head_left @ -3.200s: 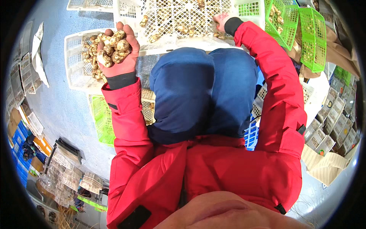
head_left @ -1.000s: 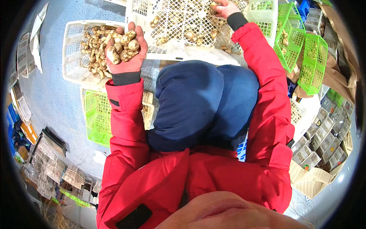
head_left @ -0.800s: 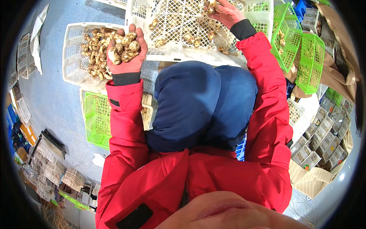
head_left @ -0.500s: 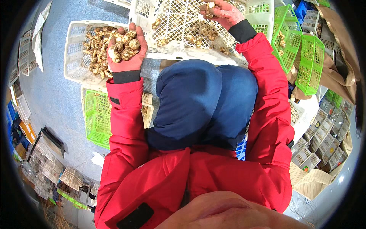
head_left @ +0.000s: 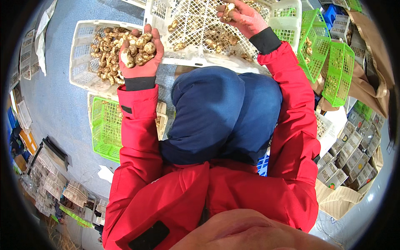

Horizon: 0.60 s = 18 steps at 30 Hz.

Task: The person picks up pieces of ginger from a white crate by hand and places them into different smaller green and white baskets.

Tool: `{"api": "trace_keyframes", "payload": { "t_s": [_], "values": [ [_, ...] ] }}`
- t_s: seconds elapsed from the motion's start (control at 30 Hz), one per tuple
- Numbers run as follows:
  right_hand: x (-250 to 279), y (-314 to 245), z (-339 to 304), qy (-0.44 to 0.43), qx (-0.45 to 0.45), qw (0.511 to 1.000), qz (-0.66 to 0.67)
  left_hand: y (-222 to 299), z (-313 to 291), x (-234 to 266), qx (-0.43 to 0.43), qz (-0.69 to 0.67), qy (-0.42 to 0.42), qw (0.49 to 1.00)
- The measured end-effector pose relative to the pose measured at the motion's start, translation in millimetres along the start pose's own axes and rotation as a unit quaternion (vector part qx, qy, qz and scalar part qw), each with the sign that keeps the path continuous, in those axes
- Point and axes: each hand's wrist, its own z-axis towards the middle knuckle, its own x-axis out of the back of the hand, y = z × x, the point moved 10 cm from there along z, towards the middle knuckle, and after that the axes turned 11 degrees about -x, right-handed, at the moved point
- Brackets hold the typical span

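Palm up, my left hand (head_left: 141, 71), in a pink glove with darkened fingers, cups a small pile of stubby brown-and-white mushrooms (head_left: 143, 45). Beneath and beside it stands a white crate (head_left: 76, 62) heaped with similar mushrooms (head_left: 109, 54). My right hand (head_left: 248, 20), gloved alike, grips a single mushroom (head_left: 228, 11) between thumb and fingers. It is raised over a larger white slatted crate (head_left: 196, 61) directly in front of my knees, where several mushrooms (head_left: 216, 41) lie scattered on the mesh bottom.
A bright green basket (head_left: 106, 129) sits in a white crate by my left forearm. Two green baskets (head_left: 312, 46) (head_left: 338, 75) holding small mushrooms stand on the right, near brown cloth (head_left: 361, 89). Stacked pale crates (head_left: 350, 154) lie farther right. Blue floor (head_left: 52, 112) stretches along the left.
Both hands have shifted only slightly. The mushroom in my right hand is turned more upright and shows more of its length. The pile stays in my left hand.
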Motion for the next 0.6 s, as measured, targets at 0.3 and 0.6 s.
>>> {"api": "trace_keyframes", "payload": {
  "t_s": [0.3, 0.6],
  "values": [
    [18, 31, 2, 0.002, -0.062, 0.976, 0.208, 0, 0, 1, 0.004, -0.012, 0.007, 1.0],
    [151, -25, -30, 0.481, -0.037, 0.534, -0.695, -7, 3, 1, 0.018, -0.017, 0.016, 1.0]
  ]
}}
